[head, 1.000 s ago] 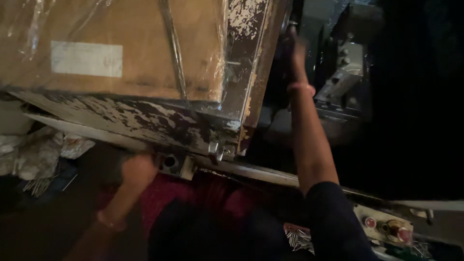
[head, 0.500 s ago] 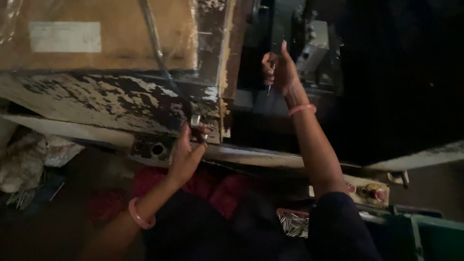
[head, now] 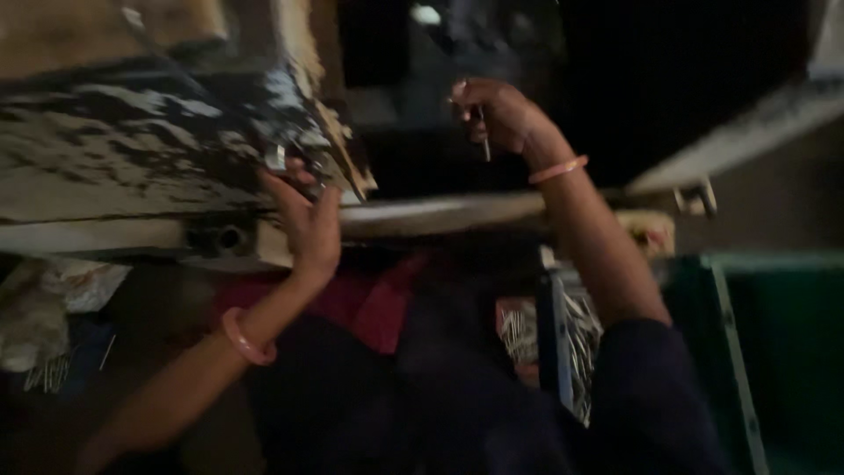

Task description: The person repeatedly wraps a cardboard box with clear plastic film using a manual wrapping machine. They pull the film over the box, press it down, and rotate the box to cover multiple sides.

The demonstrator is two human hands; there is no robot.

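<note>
Left hand (head: pixel 308 224): fingers spread flat on worn frame corner (head: pixel 303 163), clamping nothing. Right hand (head: pixel 497 114): closed on thin metal pin (head: pixel 482 132); pale rail (head: pixel 440 213) below the grip

1. Dim, blurred view.
2. Left hand (head: pixel 308 224): fingers spread against the lower corner of a worn frame with peeling paint (head: pixel 132 141), touching a small metal fitting (head: pixel 274 157) at the edge. Pink bangle (head: pixel 246 339) on that wrist.
3. Right hand (head: pixel 501 119): raised, closed around a thin metal pin (head: pixel 483 136) that points down. Pink bangle (head: pixel 558 169) on the wrist.
4. Pale bar (head: pixel 440 214) runs across just beneath both hands.
5. Green box (head: pixel 765 352) at lower right; crumpled plastic (head: pixel 53 303) at lower left.
6. Small metal pieces (head: pixel 580 339) lie beside the right forearm; kind unclear.
</note>
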